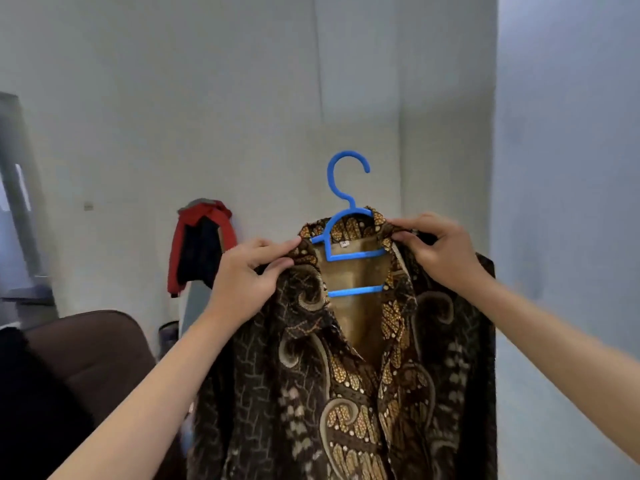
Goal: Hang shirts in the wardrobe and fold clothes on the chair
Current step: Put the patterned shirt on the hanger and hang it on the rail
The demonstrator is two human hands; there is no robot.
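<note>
A dark brown batik shirt point(298, 393) with gold patterns hangs open-fronted on a blue plastic hanger point(348, 202), held up in front of a pale wall. My left hand point(247, 275) pinches the shirt's left collar and shoulder. My right hand point(438, 251) grips the right collar and shoulder. The hanger's hook stands free above the collar, caught on nothing. Its lower bars show inside the open neck. The shirt's lower part runs out of the frame.
A brown chair point(90, 355) stands at the lower left with a dark garment point(31, 403) on it. A red and dark garment point(201, 244) hangs on the wall behind. A pale blue surface point(568, 168) rises at the right.
</note>
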